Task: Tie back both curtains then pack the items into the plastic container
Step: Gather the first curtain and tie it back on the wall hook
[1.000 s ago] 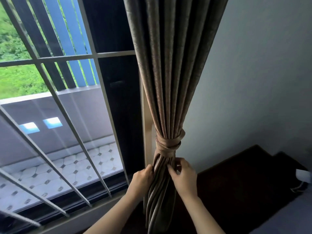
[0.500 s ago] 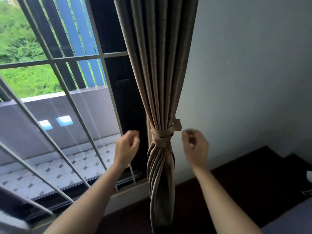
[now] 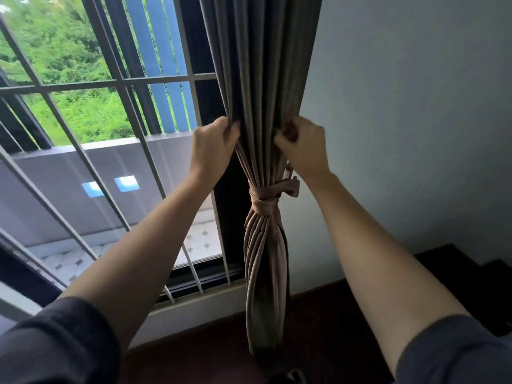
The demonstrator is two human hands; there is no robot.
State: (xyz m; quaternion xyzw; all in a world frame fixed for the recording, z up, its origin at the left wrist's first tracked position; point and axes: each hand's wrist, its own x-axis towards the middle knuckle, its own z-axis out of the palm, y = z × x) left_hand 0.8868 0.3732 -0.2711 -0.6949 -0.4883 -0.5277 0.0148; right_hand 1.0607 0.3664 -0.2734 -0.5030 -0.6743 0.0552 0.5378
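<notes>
The curtain (image 3: 263,65) hangs from 12 o'clock down to 6 o'clock, gathered at the centre of the view by a tie band (image 3: 266,196) wrapped twice round it. A second ago both hands held the bundle below the band. Half a second ago they were off it, loosely curled in the air on either side of the knot. Now they are above the band. The left hand (image 3: 212,151) at 10 o'clock of the knot has its fingers curled into the outer pleats. The right hand (image 3: 303,151) at 1 o'clock pinches the opposite edge, though its fingertips are buried in the folds, so how much cloth it has is hard to tell.

I read this as dressing the pleats of a curtain already tied, so this curtain is nearly finished. The second curtain and the plastic container are out of view.

The fabric is a heavy, matte taupe weave falling in deep, straight pleats above the band and twisting into a tight rope below it. The band is the same cloth, flat and creased.

At 9 to 10 o'clock stands a window grille (image 3: 110,87) of thin grey metal bars. A smooth pale wall (image 3: 415,106) fills 2 to 3 o'clock. A dark wooden floor (image 3: 332,314) lies at 5 o'clock, and dark sleeves (image 3: 55,342) show at the bottom corners.
</notes>
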